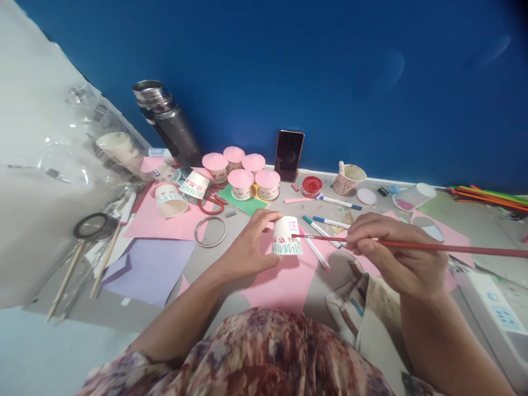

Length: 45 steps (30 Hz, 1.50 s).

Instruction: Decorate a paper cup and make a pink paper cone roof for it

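Head view: left hand (pixel 247 250) grips uncapped paper cup (pixel 286 239), right hand (pixel 396 258) pinches paintbrush (pixel 433 246) at it; five pink-capped cups (pixel 241 181) behind look finished.

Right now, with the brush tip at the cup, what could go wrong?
1. The left hand steadies the upturned paper cup from one side only, so brush pressure might slide or tip it.
2. The right hand grips the paintbrush well back from its tip, so a wobble could smear the drawn window.
3. The red paint pot looks open, and a reach over the loose markers could knock it.
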{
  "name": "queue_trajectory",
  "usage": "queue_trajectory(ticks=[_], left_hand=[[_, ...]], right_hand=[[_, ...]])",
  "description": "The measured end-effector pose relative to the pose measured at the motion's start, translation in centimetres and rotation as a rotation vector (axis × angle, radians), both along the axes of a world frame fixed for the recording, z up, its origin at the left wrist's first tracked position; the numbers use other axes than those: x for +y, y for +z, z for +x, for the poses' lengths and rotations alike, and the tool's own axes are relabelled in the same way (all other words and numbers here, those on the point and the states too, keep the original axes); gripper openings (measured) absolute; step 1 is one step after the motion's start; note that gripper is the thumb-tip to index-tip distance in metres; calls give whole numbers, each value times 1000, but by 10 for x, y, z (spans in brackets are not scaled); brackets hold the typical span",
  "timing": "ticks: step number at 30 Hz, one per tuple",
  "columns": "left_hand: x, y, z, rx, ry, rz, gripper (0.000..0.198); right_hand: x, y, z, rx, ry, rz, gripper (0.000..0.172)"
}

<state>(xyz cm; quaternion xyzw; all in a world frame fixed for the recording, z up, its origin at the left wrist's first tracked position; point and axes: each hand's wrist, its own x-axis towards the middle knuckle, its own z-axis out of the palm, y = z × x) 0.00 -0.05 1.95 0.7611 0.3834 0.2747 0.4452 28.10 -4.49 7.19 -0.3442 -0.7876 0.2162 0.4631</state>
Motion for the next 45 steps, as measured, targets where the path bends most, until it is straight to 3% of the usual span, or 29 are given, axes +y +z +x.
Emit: queue_trajectory(ticks=[22,34,45], left_hand=[[0,-2,1,-24,-6,-11,74],[0,-2,0,-16,-3,9,73],[0,-3,0,-41,-14,-10,73]], right_hand=[[0,-1,0,8,4,1,17],[-1,10,4,-57,-31,26,19],[0,5,3,-77,1,28,19]])
